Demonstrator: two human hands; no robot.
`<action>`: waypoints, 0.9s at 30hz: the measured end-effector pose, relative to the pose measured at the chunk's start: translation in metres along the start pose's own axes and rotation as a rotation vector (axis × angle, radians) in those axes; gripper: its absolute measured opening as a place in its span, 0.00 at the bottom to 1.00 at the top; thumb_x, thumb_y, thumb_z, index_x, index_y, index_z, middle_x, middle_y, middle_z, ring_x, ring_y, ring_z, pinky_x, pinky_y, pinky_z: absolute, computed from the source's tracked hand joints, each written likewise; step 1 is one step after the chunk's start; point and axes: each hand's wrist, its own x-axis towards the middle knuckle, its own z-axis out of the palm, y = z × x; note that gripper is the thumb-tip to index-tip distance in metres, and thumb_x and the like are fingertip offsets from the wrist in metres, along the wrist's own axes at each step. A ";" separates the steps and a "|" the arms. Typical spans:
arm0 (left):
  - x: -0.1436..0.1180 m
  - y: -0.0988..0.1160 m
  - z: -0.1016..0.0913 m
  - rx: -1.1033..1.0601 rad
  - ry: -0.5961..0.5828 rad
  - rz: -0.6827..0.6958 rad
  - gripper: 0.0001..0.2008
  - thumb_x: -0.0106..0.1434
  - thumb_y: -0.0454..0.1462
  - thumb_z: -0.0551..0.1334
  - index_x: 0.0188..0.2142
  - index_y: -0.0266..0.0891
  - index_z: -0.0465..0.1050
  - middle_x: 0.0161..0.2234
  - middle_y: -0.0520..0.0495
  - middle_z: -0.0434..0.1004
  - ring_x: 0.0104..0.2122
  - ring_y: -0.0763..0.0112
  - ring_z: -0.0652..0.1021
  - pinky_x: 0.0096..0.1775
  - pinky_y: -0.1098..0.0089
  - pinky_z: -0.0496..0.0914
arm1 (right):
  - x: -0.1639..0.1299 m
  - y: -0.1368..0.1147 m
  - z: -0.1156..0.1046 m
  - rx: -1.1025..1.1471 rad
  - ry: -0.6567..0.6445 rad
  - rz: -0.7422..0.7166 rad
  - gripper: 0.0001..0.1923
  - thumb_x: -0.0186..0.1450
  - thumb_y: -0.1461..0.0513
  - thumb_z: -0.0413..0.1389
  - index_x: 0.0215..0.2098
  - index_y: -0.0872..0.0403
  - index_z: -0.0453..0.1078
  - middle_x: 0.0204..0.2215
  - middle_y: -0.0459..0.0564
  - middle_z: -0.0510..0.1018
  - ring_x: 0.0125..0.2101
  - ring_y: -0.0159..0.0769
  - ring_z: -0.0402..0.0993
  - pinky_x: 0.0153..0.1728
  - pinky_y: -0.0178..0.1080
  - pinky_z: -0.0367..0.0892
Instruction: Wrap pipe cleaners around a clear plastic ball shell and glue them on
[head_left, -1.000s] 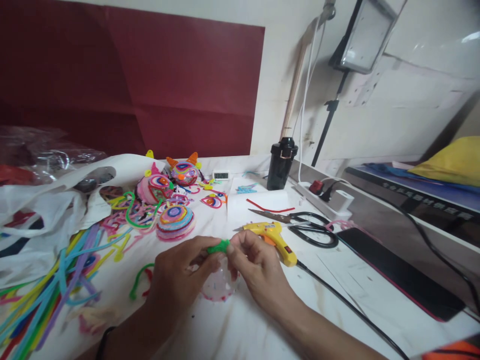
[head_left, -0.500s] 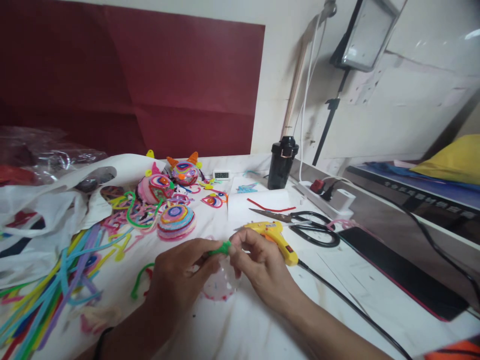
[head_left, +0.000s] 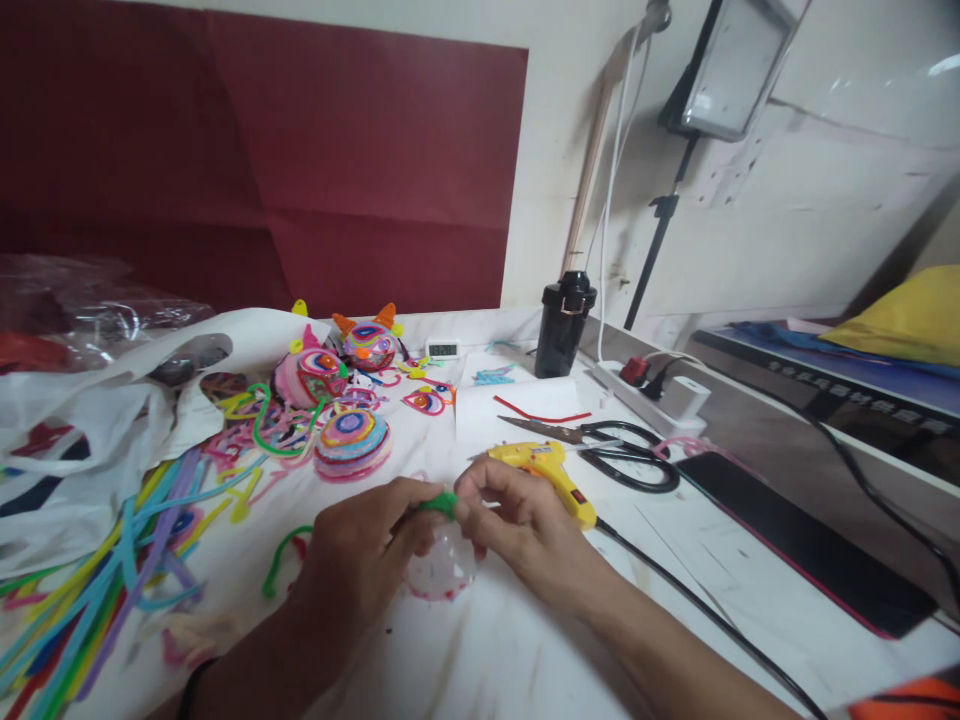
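Between my fingertips is a small piece of fuzzy green pipe cleaner [head_left: 441,504], bent tightly. My left hand [head_left: 367,535] pinches it from the left. On its right end, my right hand [head_left: 517,510] closes thumb and fingers. Beneath both hands a clear plastic dome [head_left: 441,568] with red specks along its rim rests on the table, partly hidden by my fingers. A yellow glue gun [head_left: 551,470] lies just beyond my right hand. Past my left hand sits a half ball covered in coiled pipe cleaners [head_left: 352,445].
Black-handled scissors [head_left: 630,455], a phone [head_left: 802,540] and a power strip [head_left: 652,400] lie to the right. A black bottle [head_left: 564,325] stands behind. Loose pipe cleaners [head_left: 112,570] spread at left, with decorated balls [head_left: 369,345] at the back. The glue gun's cord [head_left: 697,600] crosses the right side.
My fingers have shifted slightly on the green pipe cleaner, and it sits a little lower and further left. Both hands stay above the dome; nothing else has visibly moved.
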 end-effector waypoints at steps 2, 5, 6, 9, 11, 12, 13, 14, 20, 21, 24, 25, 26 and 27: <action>0.000 0.000 0.000 0.003 -0.005 0.055 0.09 0.55 0.37 0.59 0.30 0.43 0.79 0.18 0.56 0.79 0.18 0.73 0.77 0.24 0.76 0.68 | 0.000 0.000 -0.001 0.000 -0.010 0.001 0.10 0.61 0.57 0.58 0.29 0.55 0.66 0.23 0.42 0.67 0.22 0.28 0.63 0.23 0.33 0.61; 0.000 -0.001 0.002 0.017 -0.010 0.128 0.10 0.55 0.35 0.57 0.31 0.42 0.78 0.20 0.55 0.80 0.20 0.73 0.78 0.23 0.77 0.68 | 0.001 -0.001 -0.002 0.022 -0.025 0.023 0.10 0.61 0.57 0.59 0.28 0.56 0.67 0.22 0.42 0.68 0.21 0.28 0.64 0.23 0.33 0.62; 0.000 -0.002 0.003 0.029 -0.012 0.149 0.10 0.55 0.35 0.57 0.30 0.42 0.78 0.20 0.54 0.80 0.20 0.73 0.78 0.23 0.77 0.68 | 0.001 -0.002 -0.002 0.039 -0.032 0.040 0.10 0.60 0.57 0.59 0.28 0.56 0.67 0.21 0.42 0.68 0.20 0.27 0.64 0.23 0.32 0.63; -0.002 -0.006 0.006 0.061 -0.012 0.217 0.11 0.56 0.33 0.56 0.30 0.41 0.78 0.21 0.54 0.81 0.20 0.73 0.78 0.24 0.77 0.69 | 0.002 -0.005 -0.003 0.102 -0.058 0.105 0.13 0.56 0.56 0.63 0.26 0.57 0.67 0.18 0.41 0.69 0.18 0.27 0.65 0.21 0.32 0.64; -0.003 -0.008 0.007 0.072 -0.013 0.245 0.11 0.56 0.33 0.56 0.32 0.40 0.78 0.24 0.53 0.82 0.21 0.73 0.79 0.26 0.76 0.70 | 0.003 -0.006 -0.003 0.136 -0.068 0.137 0.14 0.54 0.56 0.64 0.25 0.57 0.68 0.18 0.41 0.70 0.17 0.27 0.67 0.21 0.32 0.65; -0.003 -0.010 0.008 0.077 -0.018 0.245 0.11 0.56 0.33 0.56 0.33 0.40 0.78 0.25 0.53 0.83 0.22 0.73 0.79 0.27 0.76 0.71 | 0.003 -0.006 -0.003 0.146 -0.067 0.146 0.14 0.54 0.56 0.64 0.25 0.57 0.68 0.18 0.42 0.71 0.17 0.28 0.68 0.21 0.33 0.66; -0.003 -0.011 0.008 0.080 -0.025 0.237 0.11 0.57 0.34 0.56 0.34 0.40 0.78 0.26 0.53 0.83 0.22 0.72 0.79 0.29 0.75 0.72 | 0.003 -0.006 -0.003 0.153 -0.063 0.151 0.13 0.54 0.56 0.64 0.25 0.57 0.69 0.17 0.42 0.71 0.17 0.29 0.69 0.21 0.33 0.67; -0.003 -0.011 0.008 0.084 -0.030 0.222 0.11 0.57 0.34 0.57 0.34 0.40 0.78 0.26 0.53 0.83 0.22 0.72 0.79 0.29 0.75 0.72 | 0.003 -0.006 -0.003 0.157 -0.057 0.152 0.12 0.54 0.57 0.63 0.26 0.57 0.69 0.17 0.42 0.72 0.17 0.29 0.70 0.22 0.33 0.67; -0.003 -0.013 0.007 0.076 -0.087 0.100 0.11 0.59 0.37 0.58 0.37 0.44 0.78 0.25 0.54 0.83 0.25 0.69 0.80 0.30 0.73 0.72 | 0.003 -0.005 -0.001 0.185 -0.004 0.166 0.14 0.54 0.54 0.63 0.26 0.57 0.69 0.16 0.43 0.73 0.16 0.29 0.71 0.22 0.33 0.68; -0.003 -0.012 0.006 0.068 -0.101 0.082 0.11 0.59 0.37 0.58 0.37 0.45 0.78 0.25 0.54 0.82 0.25 0.69 0.80 0.30 0.73 0.71 | 0.003 -0.005 -0.001 0.193 0.000 0.168 0.15 0.53 0.54 0.64 0.25 0.57 0.69 0.16 0.42 0.73 0.16 0.29 0.71 0.22 0.33 0.68; -0.003 -0.011 0.006 0.045 -0.119 0.044 0.10 0.58 0.37 0.59 0.38 0.46 0.78 0.26 0.54 0.83 0.26 0.68 0.80 0.30 0.73 0.71 | 0.003 -0.005 0.001 0.217 0.020 0.176 0.15 0.52 0.55 0.65 0.25 0.57 0.68 0.15 0.42 0.73 0.16 0.28 0.70 0.22 0.33 0.69; -0.003 -0.011 0.005 0.038 -0.122 0.038 0.11 0.58 0.37 0.59 0.38 0.46 0.78 0.26 0.54 0.83 0.26 0.68 0.81 0.30 0.73 0.71 | 0.003 -0.006 0.001 0.223 0.027 0.178 0.15 0.52 0.56 0.66 0.25 0.57 0.68 0.15 0.42 0.73 0.16 0.28 0.70 0.21 0.33 0.69; -0.003 -0.011 0.005 0.030 -0.124 0.033 0.11 0.58 0.37 0.59 0.38 0.46 0.78 0.26 0.54 0.83 0.26 0.67 0.81 0.30 0.73 0.72 | 0.003 -0.006 0.002 0.226 0.031 0.176 0.15 0.51 0.56 0.66 0.25 0.57 0.68 0.15 0.42 0.73 0.15 0.28 0.70 0.21 0.33 0.69; -0.003 -0.012 0.005 0.025 -0.126 0.031 0.11 0.57 0.37 0.59 0.39 0.46 0.78 0.27 0.54 0.83 0.26 0.67 0.81 0.30 0.72 0.72 | 0.003 -0.006 0.002 0.229 0.035 0.171 0.15 0.51 0.56 0.66 0.24 0.57 0.68 0.15 0.42 0.73 0.15 0.28 0.70 0.21 0.33 0.69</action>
